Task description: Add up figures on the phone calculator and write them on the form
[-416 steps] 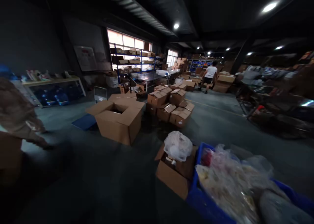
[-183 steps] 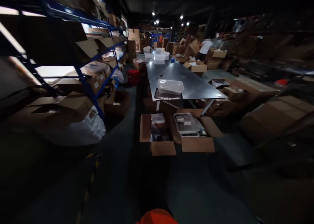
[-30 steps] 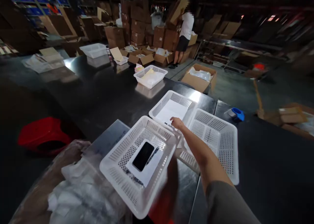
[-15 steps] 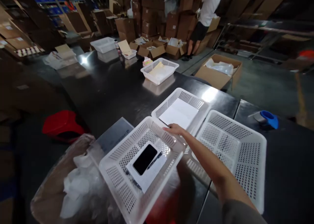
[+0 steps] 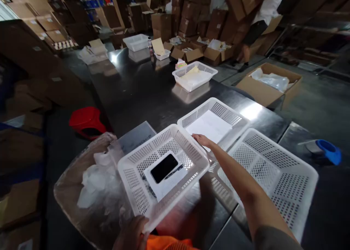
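A white perforated plastic basket (image 5: 131,173) is held tilted at the table's front edge. It carries a black smartphone (image 5: 164,168), a dark pen (image 5: 174,171) and white paper (image 5: 165,189). My right hand (image 5: 201,140) is closed over its far right rim. At the bottom, my left hand (image 5: 132,231) grips the near corner, its fingers partly in shadow. Beyond my right hand, a second white basket (image 5: 232,120) holds white sheets (image 5: 209,126). Under my right forearm stands a third white basket (image 5: 292,191), its near left side hidden by the arm.
A bag of crumpled white plastic (image 5: 95,180) is at the left, beside a clear sheet (image 5: 136,137). A red stool (image 5: 87,122) stands behind it. A blue tape dispenser (image 5: 328,151) lies right. Farther back are another basket (image 5: 195,76), cartons (image 5: 269,85) and a person carrying a box.
My left hand has come into view on the basket's near corner. The held basket sits slightly flatter. The view has swung left, and the person at the back now has a carton up.
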